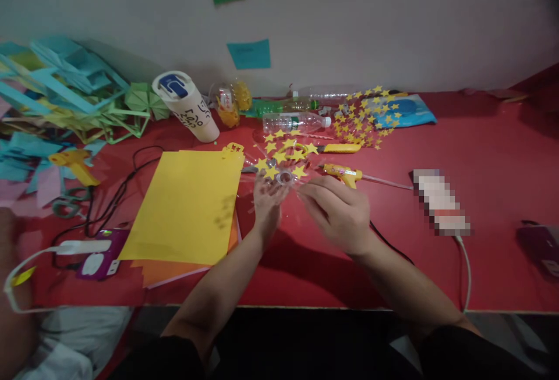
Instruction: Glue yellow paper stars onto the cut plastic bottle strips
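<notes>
Above the red table, my left hand is closed round the clear plastic piece, whose round neck faces me. Yellow paper stars stand out on its thin clear strips. My right hand is just right of the piece, its fingers pinched together near the neck. Whatever lies between those fingertips is too small to make out. A yellow glue gun lies behind my right hand, and a yellow cutter is a little farther back. Another clear piece with many yellow stars stands behind them.
Yellow paper sheets lie at left, near a second glue gun, scissors and a purple power strip. A white tumbler and plastic bottles stand or lie at the back. Another person's arm is at far left.
</notes>
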A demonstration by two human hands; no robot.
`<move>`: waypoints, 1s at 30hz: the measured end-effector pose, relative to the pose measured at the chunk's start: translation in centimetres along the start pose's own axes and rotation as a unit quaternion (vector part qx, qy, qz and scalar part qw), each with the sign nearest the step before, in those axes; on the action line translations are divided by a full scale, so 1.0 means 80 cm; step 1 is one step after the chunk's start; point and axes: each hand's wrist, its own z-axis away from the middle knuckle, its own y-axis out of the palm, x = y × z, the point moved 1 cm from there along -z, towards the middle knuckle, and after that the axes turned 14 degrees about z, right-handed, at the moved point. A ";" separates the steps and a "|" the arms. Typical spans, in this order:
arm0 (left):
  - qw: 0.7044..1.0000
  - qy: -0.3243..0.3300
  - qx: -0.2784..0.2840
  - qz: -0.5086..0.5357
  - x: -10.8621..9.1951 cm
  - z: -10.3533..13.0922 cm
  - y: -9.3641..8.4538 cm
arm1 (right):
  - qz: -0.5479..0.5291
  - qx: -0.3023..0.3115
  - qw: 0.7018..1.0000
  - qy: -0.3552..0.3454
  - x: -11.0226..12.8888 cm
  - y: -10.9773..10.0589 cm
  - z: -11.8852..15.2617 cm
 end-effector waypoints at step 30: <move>0.990 0.070 -0.051 0.109 -0.003 0.005 0.010 | -0.059 -0.007 0.998 0.023 0.007 -0.002 0.007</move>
